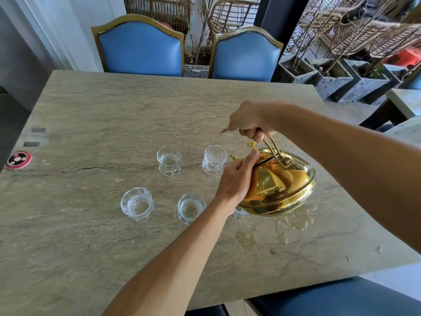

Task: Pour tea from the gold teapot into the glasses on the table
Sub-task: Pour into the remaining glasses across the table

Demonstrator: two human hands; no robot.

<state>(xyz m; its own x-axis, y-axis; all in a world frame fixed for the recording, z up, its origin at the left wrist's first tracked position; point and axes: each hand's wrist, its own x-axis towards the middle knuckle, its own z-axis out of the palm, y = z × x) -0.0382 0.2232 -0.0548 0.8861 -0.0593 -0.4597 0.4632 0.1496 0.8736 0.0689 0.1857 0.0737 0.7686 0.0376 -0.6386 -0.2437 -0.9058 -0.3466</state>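
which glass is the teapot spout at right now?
The far-right clear cut glass, in the back row: the tilted gold teapot's spout meets its rim. The other three visible glasses stand apart from the spout.

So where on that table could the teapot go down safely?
Bare stone lies left of the glasses, toward the red disc, and across the far half by the blue chairs. Around the teapot it is crowded, with spilled puddles beneath.

Single head view, angled forward-down over table (91, 236), probably close range.
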